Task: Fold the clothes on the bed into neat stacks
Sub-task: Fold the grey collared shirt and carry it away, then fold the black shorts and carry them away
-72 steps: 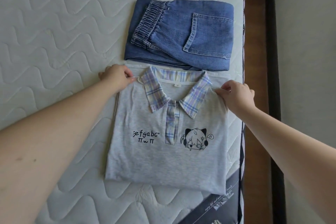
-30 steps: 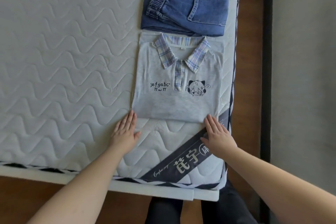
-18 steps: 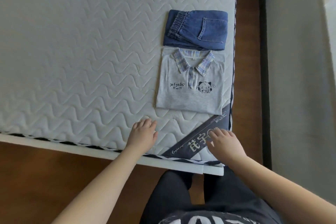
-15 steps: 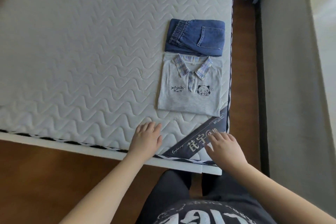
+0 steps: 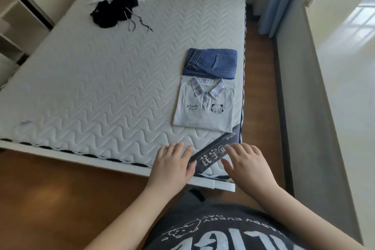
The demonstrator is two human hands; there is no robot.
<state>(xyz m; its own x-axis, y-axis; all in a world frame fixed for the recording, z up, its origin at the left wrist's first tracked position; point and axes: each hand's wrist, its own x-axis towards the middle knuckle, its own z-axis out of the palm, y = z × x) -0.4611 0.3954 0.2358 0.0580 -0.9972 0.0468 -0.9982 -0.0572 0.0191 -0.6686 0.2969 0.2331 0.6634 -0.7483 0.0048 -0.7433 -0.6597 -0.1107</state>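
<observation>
The left hand point(image 5: 172, 165) and right hand point(image 5: 246, 165) are hovering apart over the near corner of the mattress point(image 5: 101, 87), fingers relaxed and holding nothing. The grey collared shirt point(image 5: 204, 105) is lying folded just behind them, touching the folded jeans point(image 5: 211, 64). Judged between garments: the next move is calling for a long reach to the unfolded dark clothing point(image 5: 115, 10) at the far end.
</observation>
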